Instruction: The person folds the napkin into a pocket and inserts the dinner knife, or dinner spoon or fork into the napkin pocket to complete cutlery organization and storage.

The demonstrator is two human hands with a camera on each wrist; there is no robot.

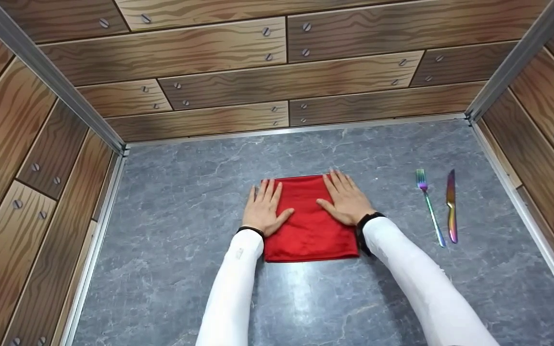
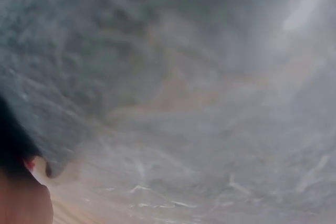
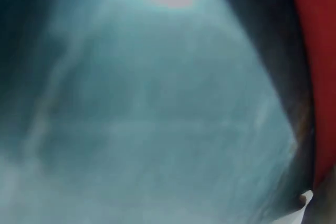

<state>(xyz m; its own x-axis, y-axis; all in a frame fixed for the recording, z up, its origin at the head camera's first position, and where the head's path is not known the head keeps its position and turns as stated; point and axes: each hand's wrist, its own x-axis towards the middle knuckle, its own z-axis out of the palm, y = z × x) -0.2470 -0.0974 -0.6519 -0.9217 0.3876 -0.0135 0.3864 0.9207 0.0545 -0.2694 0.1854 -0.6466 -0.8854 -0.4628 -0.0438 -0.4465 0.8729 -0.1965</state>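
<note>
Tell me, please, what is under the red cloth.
The grey marbled surface shows around the red cloth, which appears to lie on it. The part directly beneath is covered, so I cannot tell whether anything else is there.

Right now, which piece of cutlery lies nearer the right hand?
The rainbow-coloured metal fork; the rainbow-coloured metal knife lies beyond it, farther right.

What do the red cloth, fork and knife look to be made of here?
Red cloth: probably satin-like fabric, with soft sheen and fine creases. Fork: likely metal with iridescent finish, shifting through green, purple and blue. Knife: likely metal too, its glossy surface running from gold to purple.
</note>
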